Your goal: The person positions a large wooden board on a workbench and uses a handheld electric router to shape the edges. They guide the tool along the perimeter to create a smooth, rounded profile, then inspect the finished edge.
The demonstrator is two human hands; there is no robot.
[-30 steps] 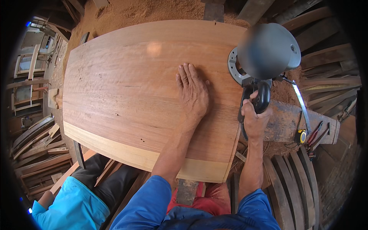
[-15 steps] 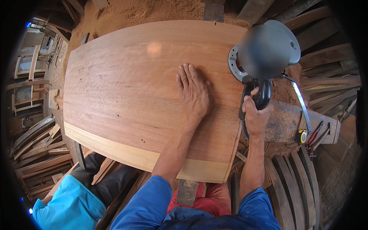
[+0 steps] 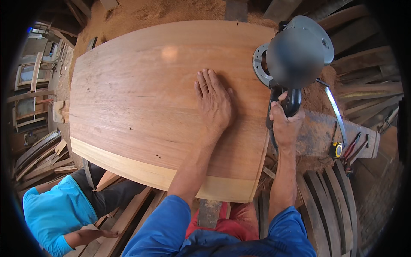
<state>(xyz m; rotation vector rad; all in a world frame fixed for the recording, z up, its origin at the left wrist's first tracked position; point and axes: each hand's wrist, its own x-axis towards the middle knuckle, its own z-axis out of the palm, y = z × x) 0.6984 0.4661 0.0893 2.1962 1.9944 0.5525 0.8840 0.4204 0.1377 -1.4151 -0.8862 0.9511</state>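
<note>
A wide reddish-brown wooden panel (image 3: 141,94) with a pale strip along its near edge lies flat in front of me. My left hand (image 3: 214,103) rests palm-down on it, fingers together, close to the right edge. My right hand (image 3: 286,123) grips the black handle of a grey round-bodied power tool (image 3: 297,51), whose metal base ring sits on the panel's right edge.
A person in a light-blue shirt (image 3: 55,210) crouches at the lower left. Sawdust (image 3: 141,13) lies beyond the panel. A yellow tape measure (image 3: 337,150) and red-handled tools (image 3: 353,147) lie on a bench at the right. Curved wooden parts (image 3: 329,201) are stacked lower right.
The power tool and my right hand have shifted slightly farther along the panel's right edge. My left hand has stayed flat on the panel.
</note>
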